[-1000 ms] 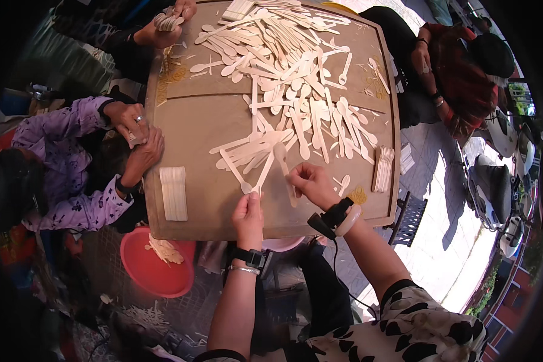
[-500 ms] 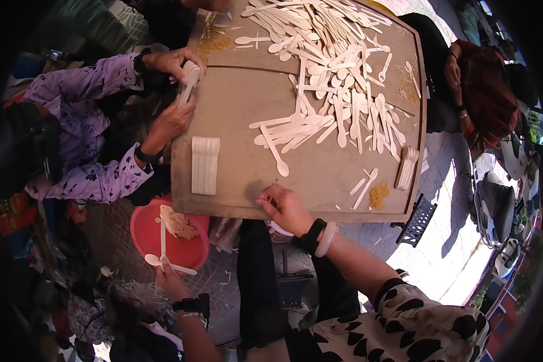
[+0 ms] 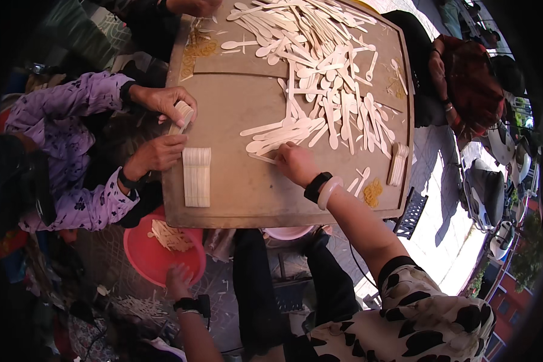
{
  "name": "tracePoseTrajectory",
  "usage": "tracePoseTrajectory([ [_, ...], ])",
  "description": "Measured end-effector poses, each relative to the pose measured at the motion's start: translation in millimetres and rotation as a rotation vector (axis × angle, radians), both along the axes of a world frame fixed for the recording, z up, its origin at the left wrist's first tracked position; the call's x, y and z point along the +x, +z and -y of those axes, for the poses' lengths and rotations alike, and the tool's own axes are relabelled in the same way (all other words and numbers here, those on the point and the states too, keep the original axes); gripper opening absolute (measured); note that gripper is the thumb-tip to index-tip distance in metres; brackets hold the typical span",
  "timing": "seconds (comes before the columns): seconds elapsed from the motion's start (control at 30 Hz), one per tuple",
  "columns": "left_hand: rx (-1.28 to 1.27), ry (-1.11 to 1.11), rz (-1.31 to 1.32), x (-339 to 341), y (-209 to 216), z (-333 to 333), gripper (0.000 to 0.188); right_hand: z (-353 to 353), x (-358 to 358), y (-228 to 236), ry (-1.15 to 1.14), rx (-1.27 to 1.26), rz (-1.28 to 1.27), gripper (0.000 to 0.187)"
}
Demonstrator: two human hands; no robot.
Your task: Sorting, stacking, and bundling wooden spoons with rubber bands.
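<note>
My right hand [image 3: 297, 164] is at the near edge of a heap of pale wooden spoons [image 3: 338, 78] on the brown table [image 3: 235, 108]. Its fingers are closed on a wooden spoon [image 3: 262, 158], whose handle shows to the left while the hand covers the rest. Low on the left, my left hand [image 3: 178, 281] is blurred beside a red basin [image 3: 143, 265]. No spoon shows in it, and its fingers look loosely apart. Wooden pieces [image 3: 170, 235] lie inside the basin.
Across the left corner, a co-worker's hands [image 3: 163, 133] hold a bundle of spoons [image 3: 181, 114]. One stacked bundle [image 3: 197, 178] lies near that corner, another [image 3: 398, 164] by the right edge. Yellow rubber bands [image 3: 373, 193] lie at the near right. Another person [image 3: 464, 84] sits at the right.
My right hand has moved forward from the table's near edge onto a spoon. My left hand has let go of the spoons it held over the basin. The co-worker's hands have shifted down.
</note>
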State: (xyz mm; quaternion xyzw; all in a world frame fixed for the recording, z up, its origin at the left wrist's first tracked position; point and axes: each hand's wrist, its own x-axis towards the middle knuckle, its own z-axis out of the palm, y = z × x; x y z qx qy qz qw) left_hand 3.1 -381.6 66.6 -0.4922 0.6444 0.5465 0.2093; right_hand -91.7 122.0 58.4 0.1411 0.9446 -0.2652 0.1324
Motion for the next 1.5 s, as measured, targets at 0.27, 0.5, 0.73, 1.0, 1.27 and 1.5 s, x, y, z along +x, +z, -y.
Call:
tracePoseTrajectory([
  [0.27,0.064,-0.148,-0.002,9,17,-58,0.046,-28,22,-13,-0.16,0.148,-0.224,0.013],
  [0.5,0.065,-0.185,-0.066,-6,28,-79,0.044,-26,79,-5,0.021,0.114,-0.247,0.01],
  [0.73,0.091,-0.257,-0.078,-13,39,-116,0.042,-39,55,0,-0.179,0.101,-0.238,0.016],
  [1.0,0.26,-0.431,-0.149,-17,59,-188,0.034,-76,46,-11,-0.232,-0.067,-0.286,0.013],
  [1.27,0.328,-0.456,-0.208,-19,71,-214,0.035,-102,42,21,-0.666,-0.667,0.107,0.018],
  [1.5,0.313,-0.471,-0.226,-19,80,-212,0.036,-107,57,18,-0.778,-0.883,0.064,0.02],
])
